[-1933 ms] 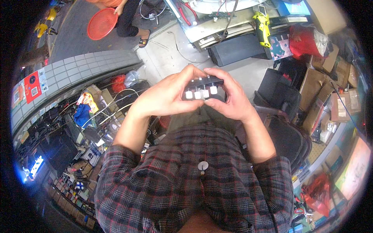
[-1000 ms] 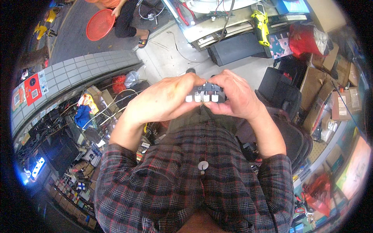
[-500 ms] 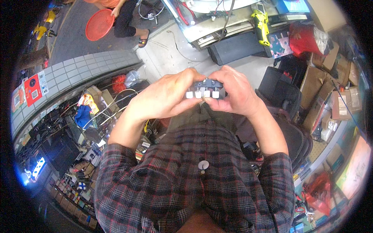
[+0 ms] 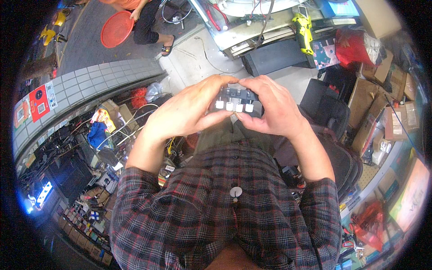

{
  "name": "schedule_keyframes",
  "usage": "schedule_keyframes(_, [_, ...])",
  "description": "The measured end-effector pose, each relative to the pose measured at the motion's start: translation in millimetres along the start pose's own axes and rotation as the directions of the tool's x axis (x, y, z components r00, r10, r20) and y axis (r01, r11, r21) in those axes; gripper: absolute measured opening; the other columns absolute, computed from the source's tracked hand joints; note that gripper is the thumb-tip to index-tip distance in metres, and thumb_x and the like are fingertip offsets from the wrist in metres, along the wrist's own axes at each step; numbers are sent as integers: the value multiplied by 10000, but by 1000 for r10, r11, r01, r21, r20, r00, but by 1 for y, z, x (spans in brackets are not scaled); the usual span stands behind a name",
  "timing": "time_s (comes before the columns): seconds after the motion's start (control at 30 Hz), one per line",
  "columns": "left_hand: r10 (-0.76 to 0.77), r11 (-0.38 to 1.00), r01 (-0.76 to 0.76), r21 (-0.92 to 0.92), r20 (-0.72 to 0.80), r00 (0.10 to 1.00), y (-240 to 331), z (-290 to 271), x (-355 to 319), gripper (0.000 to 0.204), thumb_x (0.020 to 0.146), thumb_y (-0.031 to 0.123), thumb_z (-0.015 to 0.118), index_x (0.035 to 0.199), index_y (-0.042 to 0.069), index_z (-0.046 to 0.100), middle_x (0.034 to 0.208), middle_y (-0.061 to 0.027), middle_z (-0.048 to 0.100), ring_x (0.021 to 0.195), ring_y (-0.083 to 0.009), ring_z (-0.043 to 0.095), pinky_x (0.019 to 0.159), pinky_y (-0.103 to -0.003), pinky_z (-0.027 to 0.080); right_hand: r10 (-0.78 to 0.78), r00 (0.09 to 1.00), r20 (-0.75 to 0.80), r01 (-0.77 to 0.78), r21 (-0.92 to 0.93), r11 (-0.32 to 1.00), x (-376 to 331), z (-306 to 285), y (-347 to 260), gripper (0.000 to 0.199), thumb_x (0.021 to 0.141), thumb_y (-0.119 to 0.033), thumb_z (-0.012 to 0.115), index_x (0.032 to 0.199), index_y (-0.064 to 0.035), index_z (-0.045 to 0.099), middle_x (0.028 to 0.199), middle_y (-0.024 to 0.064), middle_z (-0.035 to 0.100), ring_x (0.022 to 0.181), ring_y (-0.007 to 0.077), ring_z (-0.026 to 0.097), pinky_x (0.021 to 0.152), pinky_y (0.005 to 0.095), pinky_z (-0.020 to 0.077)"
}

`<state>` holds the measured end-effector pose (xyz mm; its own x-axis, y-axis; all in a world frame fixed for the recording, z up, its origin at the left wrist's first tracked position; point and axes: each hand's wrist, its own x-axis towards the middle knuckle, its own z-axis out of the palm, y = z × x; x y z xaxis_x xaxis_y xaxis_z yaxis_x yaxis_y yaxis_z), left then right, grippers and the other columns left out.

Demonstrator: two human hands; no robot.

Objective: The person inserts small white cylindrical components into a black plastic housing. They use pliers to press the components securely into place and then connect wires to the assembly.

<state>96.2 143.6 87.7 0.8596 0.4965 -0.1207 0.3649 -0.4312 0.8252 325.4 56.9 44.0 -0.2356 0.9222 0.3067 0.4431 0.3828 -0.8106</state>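
Note:
A small dark push-button switch block (image 4: 243, 93) with a row of white square buttons (image 4: 249, 108) on short stems is held up in front of my chest. My left hand (image 4: 182, 110) grips its left end, with the thumb below and the fingers over the far side. From the other side, my right hand (image 4: 279, 108) closes on its right end, thumb under the buttons. The two index fingertips nearly meet behind the block. Parts of both its ends are hidden by my fingers.
Ahead stands a workbench (image 4: 238, 42) with a yellow-green tool (image 4: 303, 33) at its edge and a black box (image 4: 274, 58) below. A seated person holds a red basket (image 4: 116, 29). Cables and parts crowd the left; a black chair (image 4: 324, 105) and cardboard boxes (image 4: 396, 121) stand right.
The block has tilted slightly, so more of its dark upper side shows between my hands. My index fingertips have come closer together behind it, and both hands still grip it.

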Motion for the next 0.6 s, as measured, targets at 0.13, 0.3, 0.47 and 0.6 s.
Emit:
schedule_keyframes(0.13, [7, 1000, -6, -3, 15, 1000, -6, 5, -3, 664, 877, 159, 744, 1448, 12, 440, 1204, -174, 627, 966, -272, 696, 812, -372, 554, -7, 999, 51, 10, -48, 999, 1, 2, -1, 585, 727, -196, 845, 1212, -27, 566, 985, 154, 613, 884, 361, 639, 770, 432, 539])
schedule_keyframes(0.3, [-167, 961, 195, -196, 150, 974, -5, 3, -7, 663, 869, 46, 661, 1479, 11, 403, 1231, -151, 591, 800, -147, 696, 674, -293, 550, 19, 995, 99, -4, -154, 988, -2, 3, 3, 542, 728, -230, 852, 1159, -20, 599, 982, 145, 655, 893, 356, 656, 780, 410, 542])
schedule_keyframes(0.47, [-157, 968, 186, -170, 170, 973, -3, 4, -4, 720, 837, 74, 695, 1491, 19, 396, 1231, -147, 584, 889, -189, 683, 722, -318, 544, 43, 995, 92, -20, -242, 970, 1, 4, -4, 533, 725, -283, 851, 1123, -23, 611, 946, 134, 646, 868, 345, 655, 760, 416, 540])
schedule_keyframes(0.6, [61, 998, -62, -23, -32, 998, -1, 15, -2, 789, 813, 200, 817, 1469, 22, 418, 1163, -163, 585, 980, -326, 657, 812, -403, 536, -8, 1000, 9, 10, -230, 973, 1, 6, -4, 517, 731, -303, 843, 1104, -26, 614, 927, 130, 642, 829, 339, 653, 725, 413, 540])
